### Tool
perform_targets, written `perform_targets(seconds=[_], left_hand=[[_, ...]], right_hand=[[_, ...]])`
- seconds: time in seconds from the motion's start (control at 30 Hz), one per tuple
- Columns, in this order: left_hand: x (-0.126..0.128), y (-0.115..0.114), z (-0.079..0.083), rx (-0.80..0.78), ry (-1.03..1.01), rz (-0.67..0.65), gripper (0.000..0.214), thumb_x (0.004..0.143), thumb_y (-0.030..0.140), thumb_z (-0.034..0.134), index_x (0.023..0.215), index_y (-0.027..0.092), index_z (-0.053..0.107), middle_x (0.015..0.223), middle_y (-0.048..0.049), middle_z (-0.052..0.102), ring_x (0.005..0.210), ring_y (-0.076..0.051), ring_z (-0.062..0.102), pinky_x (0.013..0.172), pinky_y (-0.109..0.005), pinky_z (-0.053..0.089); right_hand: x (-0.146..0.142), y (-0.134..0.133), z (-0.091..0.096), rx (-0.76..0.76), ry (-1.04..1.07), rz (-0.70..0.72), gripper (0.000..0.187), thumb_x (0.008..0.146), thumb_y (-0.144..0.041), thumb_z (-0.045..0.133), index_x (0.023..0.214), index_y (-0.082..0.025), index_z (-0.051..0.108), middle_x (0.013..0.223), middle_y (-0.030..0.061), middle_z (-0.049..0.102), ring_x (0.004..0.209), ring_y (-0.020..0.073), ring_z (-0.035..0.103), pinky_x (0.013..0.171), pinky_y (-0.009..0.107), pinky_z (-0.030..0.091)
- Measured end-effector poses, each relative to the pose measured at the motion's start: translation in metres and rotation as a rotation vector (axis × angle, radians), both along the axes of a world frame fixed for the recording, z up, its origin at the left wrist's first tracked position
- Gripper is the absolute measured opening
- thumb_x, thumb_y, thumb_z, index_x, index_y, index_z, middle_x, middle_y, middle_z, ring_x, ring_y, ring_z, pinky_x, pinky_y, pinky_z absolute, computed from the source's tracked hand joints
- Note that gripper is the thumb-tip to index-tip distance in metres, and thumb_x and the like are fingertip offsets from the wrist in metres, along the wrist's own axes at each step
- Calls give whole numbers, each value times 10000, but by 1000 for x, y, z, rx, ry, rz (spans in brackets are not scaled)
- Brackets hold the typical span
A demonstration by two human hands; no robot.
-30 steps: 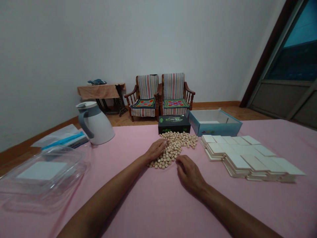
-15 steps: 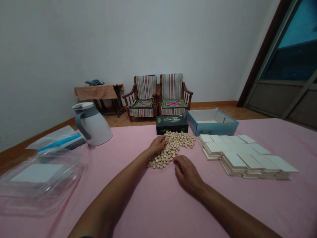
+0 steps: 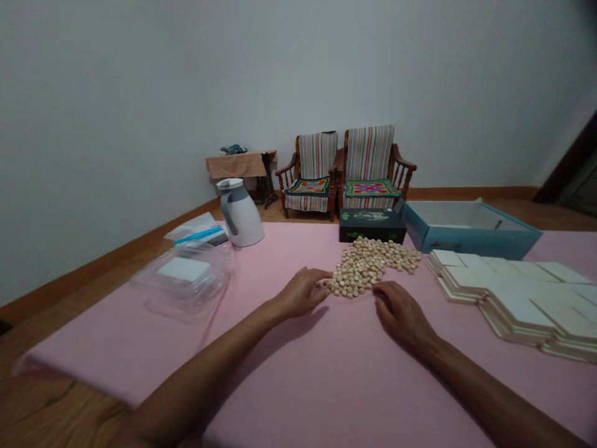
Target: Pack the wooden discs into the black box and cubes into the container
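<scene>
A heap of small pale wooden pieces (image 3: 359, 267), round and button-like, is spread on the pink cloth in front of me. At the heap's lower left edge is my left hand (image 3: 301, 292), its fingers stretched out and thumb apart, the tips touching the outermost pieces. My right hand (image 3: 403, 314) rests on the cloth just right of the heap's near end. Its fingers are loosely bent, with a gap to the thumb, and I see nothing in them. Stacks of white square tiles (image 3: 517, 298) lie to the right of that hand.
Behind the heap are a black box (image 3: 373, 225) and an open blue box (image 3: 471, 236). A white and grey jug (image 3: 247, 218), a blue-and-white packet (image 3: 200, 236) and a clear plastic container (image 3: 186, 280) stand left on the pink-covered table (image 3: 345, 386). Two wooden armchairs (image 3: 368, 158) are beyond.
My left hand has drawn back from the heap's upper left side to its near left edge, and its fingers have stretched out. The view has turned left; my right hand stays beside the heap.
</scene>
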State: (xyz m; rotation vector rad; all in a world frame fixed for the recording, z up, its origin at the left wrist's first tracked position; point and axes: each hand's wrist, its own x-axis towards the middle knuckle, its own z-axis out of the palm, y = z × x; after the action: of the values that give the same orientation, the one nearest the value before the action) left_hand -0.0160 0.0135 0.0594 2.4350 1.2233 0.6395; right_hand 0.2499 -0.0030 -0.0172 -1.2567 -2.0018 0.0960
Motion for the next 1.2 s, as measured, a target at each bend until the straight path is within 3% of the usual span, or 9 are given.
perform_targets(seconds=[0.1, 0.3, 0.4, 0.57, 0.7, 0.8, 1.0, 1.1, 1.2], left_hand=[[-28, -30, 5, 21, 14, 37, 343, 863, 308, 530, 1193, 232, 589, 1241, -83, 636, 1162, -240, 575, 1133, -508, 254], [-86, -75, -4, 107, -90, 196, 328, 870, 294, 530, 1177, 197, 594, 1224, -99, 639, 1138, -211, 587, 1016, -371, 440], [-114, -91, -5, 256, -112, 341, 283, 859, 271, 541, 1121, 188, 610, 1159, -97, 660, 1089, -211, 602, 974, -370, 465], [-167, -100, 9, 645, -46, 704, 202, 844, 283, 546, 1004, 183, 619, 1042, -92, 652, 1034, -234, 571, 942, -402, 446], [-203, -92, 11, 599, 297, 872, 407, 768, 364, 645, 1136, 198, 590, 1215, -119, 597, 1123, -305, 511, 907, -444, 417], [-217, -83, 8, 573, 483, 849, 336, 793, 265, 601, 1118, 176, 609, 1156, -131, 638, 1061, -309, 552, 845, -440, 417], [-219, -73, 8, 674, 495, 777, 237, 859, 137, 475, 1009, 155, 658, 1021, -130, 694, 961, -285, 607, 802, -424, 417], [-209, -74, 12, 759, 467, 741, 232, 895, 169, 463, 1017, 158, 660, 1010, -124, 703, 960, -265, 619, 829, -417, 423], [-185, -75, 15, 978, 392, 571, 208, 896, 157, 492, 1031, 156, 650, 994, -105, 713, 963, -232, 627, 845, -385, 437]], right_hand=[[2, 0, -5, 19, -39, -5, 199, 830, -197, 463, 1000, -184, 565, 975, 117, 618, 924, 244, 581, 841, 396, 481], [6, 1, -12, 52, -130, -5, 198, 830, -250, 470, 984, -183, 576, 980, 131, 633, 923, 250, 593, 831, 380, 480], [6, 0, -11, 53, -178, -1, 215, 856, -262, 441, 997, -165, 570, 1004, 128, 627, 931, 247, 590, 832, 374, 479], [4, -1, -12, 74, -232, -5, 232, 875, -259, 427, 1030, -154, 564, 1018, 121, 620, 928, 238, 593, 827, 358, 481], [4, 0, -13, 103, -245, -6, 221, 879, -250, 425, 1024, -156, 563, 1011, 123, 621, 929, 237, 594, 830, 358, 484], [4, 0, -13, 111, -243, -4, 212, 878, -238, 424, 1009, -153, 567, 1007, 130, 620, 935, 240, 593, 830, 361, 484], [4, -1, -13, 88, -220, 1, 215, 863, -222, 439, 1018, -151, 571, 1003, 128, 621, 935, 239, 586, 829, 368, 480], [3, -1, -12, 76, -213, 7, 215, 862, -211, 438, 1027, -155, 564, 983, 122, 618, 922, 239, 576, 822, 379, 478], [3, -1, -12, 69, -214, 11, 207, 863, -192, 431, 1020, -158, 561, 974, 121, 611, 908, 236, 566, 809, 382, 476]])
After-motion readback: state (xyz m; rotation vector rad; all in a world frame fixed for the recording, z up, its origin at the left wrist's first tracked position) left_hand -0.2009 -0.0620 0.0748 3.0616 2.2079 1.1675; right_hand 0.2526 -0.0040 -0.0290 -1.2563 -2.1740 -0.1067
